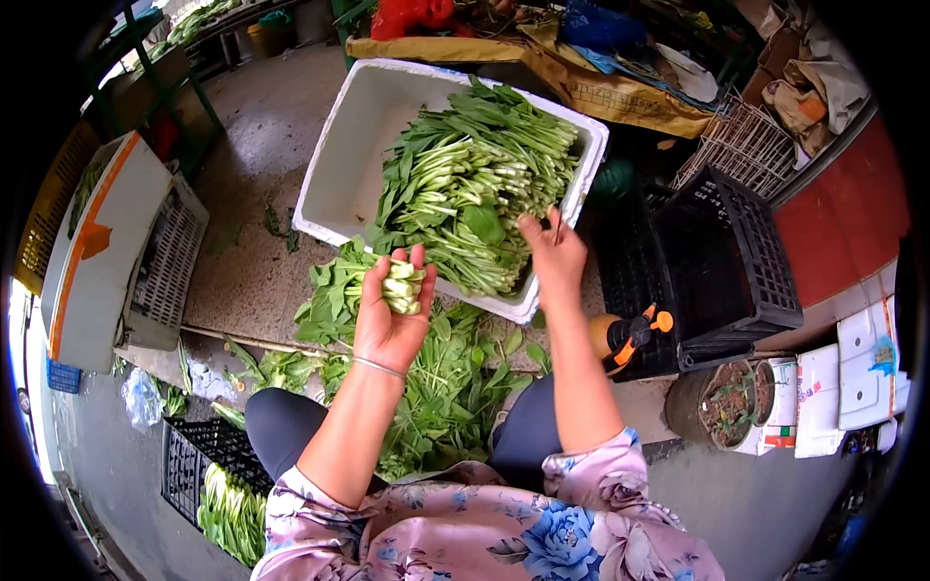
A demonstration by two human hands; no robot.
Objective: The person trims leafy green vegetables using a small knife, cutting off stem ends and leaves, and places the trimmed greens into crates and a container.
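Note:
My left hand point(386, 329), palm up with fingers curled, holds a small bunch of leafy greens point(399, 287). The pale cut stems point right and the leaves hang to the left. It is just outside the near wall of a white foam box point(344, 145). Inside the box lies a large pile of the same greens point(465, 184), stems mostly toward the right. My right hand point(556, 254) is at the box's near right corner, its fingers pinched together beside the pile. What they grip is too small to make out. Loose leaves point(441, 387) cover the floor between my legs.
Black plastic crates point(712, 271) stand at the right, with an orange-handled spray bottle point(630, 339) beside them. A black crate with greens point(232, 523) is at lower left. A white box with orange tape point(92, 252) stands farther left. A cloth-covered shelf point(620, 97) borders the far side.

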